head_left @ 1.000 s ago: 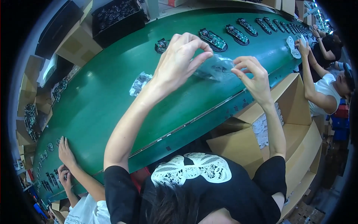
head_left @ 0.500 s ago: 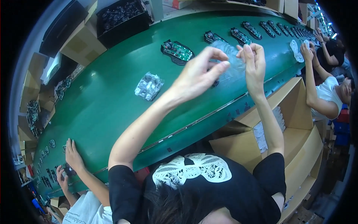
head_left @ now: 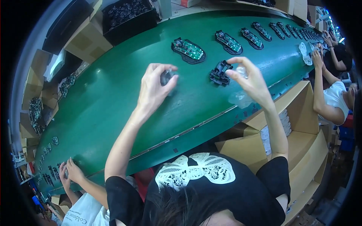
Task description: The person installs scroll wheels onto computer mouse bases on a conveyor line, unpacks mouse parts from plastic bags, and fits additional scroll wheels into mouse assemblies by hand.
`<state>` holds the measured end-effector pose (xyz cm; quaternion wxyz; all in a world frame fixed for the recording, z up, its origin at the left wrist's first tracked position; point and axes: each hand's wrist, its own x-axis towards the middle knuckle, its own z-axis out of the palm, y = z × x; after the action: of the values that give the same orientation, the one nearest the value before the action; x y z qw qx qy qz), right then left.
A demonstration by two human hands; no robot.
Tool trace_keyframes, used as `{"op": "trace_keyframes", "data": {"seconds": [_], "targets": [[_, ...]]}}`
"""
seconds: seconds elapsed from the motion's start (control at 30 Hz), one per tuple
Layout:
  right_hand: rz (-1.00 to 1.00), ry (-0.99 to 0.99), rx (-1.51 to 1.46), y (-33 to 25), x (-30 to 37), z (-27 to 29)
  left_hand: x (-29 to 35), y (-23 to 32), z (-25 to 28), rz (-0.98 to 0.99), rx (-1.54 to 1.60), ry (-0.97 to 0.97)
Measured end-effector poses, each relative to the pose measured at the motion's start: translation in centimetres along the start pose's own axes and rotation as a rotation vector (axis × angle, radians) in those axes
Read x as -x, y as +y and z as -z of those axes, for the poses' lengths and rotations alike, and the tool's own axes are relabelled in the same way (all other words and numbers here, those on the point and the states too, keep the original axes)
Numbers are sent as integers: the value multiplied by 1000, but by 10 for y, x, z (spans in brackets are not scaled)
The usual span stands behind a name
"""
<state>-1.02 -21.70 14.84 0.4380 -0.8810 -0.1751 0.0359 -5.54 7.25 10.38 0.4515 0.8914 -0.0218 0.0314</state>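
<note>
My left hand (head_left: pixel 152 86) is curled round a small clear plastic bag of dark parts (head_left: pixel 167 77), blurred by motion, just above the green work surface (head_left: pixel 113 105). My right hand (head_left: pixel 252 81) holds a crumpled clear plastic bag (head_left: pixel 241 98), which hangs below its palm. Its thumb and forefinger are beside a small heap of black plastic parts (head_left: pixel 220 74); whether they touch it I cannot tell. Beyond my hands lies a black housing with a green circuit board (head_left: pixel 188 50), and a second such housing (head_left: pixel 229 42) lies to its right.
More board housings (head_left: pixel 252 38) run in a row to the far right. An open carton (head_left: pixel 298 101) stands at the near right edge. At the back left is a black bin of dark parts (head_left: pixel 126 17). Co-workers' hands (head_left: pixel 71 171) are at the lower left, others (head_left: pixel 318 54) far right.
My left hand has moved left and picked up the bag of parts from the surface. The bag in my right hand now hangs lower, and black parts lie loose. The board housings appear farther right.
</note>
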Motion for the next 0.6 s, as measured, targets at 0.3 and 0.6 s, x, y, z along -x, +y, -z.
{"op": "trace_keyframes", "data": {"seconds": [0.3,0.6], "targets": [[-19,-128,-340,-7,-5,-22,-16,67,-27,44,1113,-294],[-49,0,-491,7,3,0,-23,50,-30,-22,475,-348]]}}
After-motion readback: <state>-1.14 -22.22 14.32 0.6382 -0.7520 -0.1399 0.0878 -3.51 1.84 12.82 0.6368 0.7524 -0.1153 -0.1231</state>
